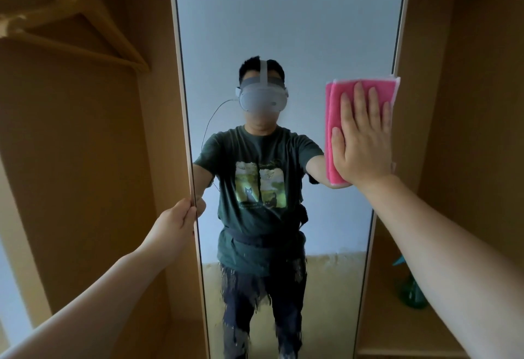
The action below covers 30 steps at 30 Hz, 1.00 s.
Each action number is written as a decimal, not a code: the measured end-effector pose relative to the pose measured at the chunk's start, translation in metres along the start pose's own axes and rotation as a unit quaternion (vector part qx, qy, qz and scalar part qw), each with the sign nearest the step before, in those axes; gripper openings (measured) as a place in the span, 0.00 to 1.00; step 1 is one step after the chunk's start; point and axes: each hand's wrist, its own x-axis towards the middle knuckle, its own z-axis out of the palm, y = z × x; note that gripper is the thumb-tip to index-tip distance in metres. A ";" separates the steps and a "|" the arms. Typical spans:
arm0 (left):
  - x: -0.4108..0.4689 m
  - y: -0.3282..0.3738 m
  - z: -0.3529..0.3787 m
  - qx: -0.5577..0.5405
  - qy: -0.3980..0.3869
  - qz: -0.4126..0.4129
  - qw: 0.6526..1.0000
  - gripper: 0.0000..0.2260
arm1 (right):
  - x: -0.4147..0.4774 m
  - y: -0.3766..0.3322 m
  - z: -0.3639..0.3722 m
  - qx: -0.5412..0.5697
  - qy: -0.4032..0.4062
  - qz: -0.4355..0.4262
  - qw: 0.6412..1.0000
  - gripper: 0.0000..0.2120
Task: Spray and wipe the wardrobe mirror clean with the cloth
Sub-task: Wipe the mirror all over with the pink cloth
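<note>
The tall wardrobe mirror point(283, 24) stands upright in the middle of the view. My right hand point(364, 143) lies flat with straight fingers on a folded pink cloth point(331, 120) and presses it against the glass near the mirror's right edge. My left hand point(177, 221) grips the mirror's left edge at about waist height. Spray streaks and droplets run down the lower part of the glass. A green spray bottle point(411, 290) stands on the shelf at the lower right, partly hidden behind my right forearm.
Open wooden wardrobe compartments flank the mirror. Wooden hangers point(79, 21) hang on a rail at the upper left. A wooden shelf point(391, 327) on the right carries the bottle. The mirror reflects a person wearing a headset.
</note>
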 end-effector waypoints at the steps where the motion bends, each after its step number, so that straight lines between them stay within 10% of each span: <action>1: 0.000 0.000 0.000 -0.001 -0.001 -0.001 1.000 0.09 | -0.009 0.000 0.003 0.003 -0.002 0.000 1.000 0.28; 30: -0.046 -0.032 0.052 -0.143 0.030 -0.088 0.985 0.16 | -0.140 -0.010 0.039 0.049 -0.024 -0.042 0.998 0.29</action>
